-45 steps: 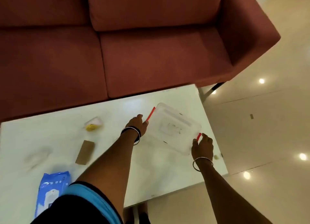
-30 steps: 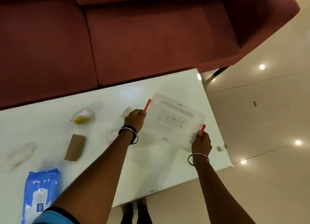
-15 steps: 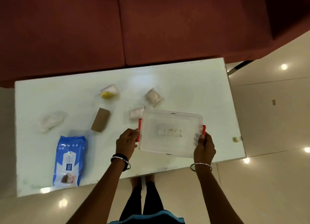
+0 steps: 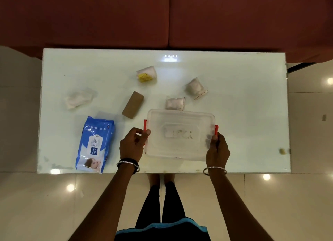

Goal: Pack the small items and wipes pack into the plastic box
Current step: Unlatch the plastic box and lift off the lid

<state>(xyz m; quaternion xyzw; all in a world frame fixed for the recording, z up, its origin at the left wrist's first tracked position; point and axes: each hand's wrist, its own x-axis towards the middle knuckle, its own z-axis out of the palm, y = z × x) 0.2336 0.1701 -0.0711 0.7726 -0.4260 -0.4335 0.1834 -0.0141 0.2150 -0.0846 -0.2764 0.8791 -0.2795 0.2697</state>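
- Container: plastic box (image 4: 181, 136), lidded, by the front edge of the table (image 4: 252, 100), long axis left to right, a red latch at each short end.
- Left hand (image 4: 132, 146): fingers curled on the left latch end.
- Right hand (image 4: 218, 148): grasping the right latch end.
- Wipes pack (image 4: 95, 144): flat, left of the box, nearest the left hand, long axis near to far.
- Small items: brown carton (image 4: 133, 105) and pouches (image 4: 175, 103) beyond the box; the lid probably comes off first.

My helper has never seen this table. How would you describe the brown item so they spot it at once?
On the white table before the red sofa, look left of the clear plastic box, beyond the blue wipes pack. The small brown cardboard box lies there at a slant. It alone is brown and opaque; its neighbours are pale, see-through packets.
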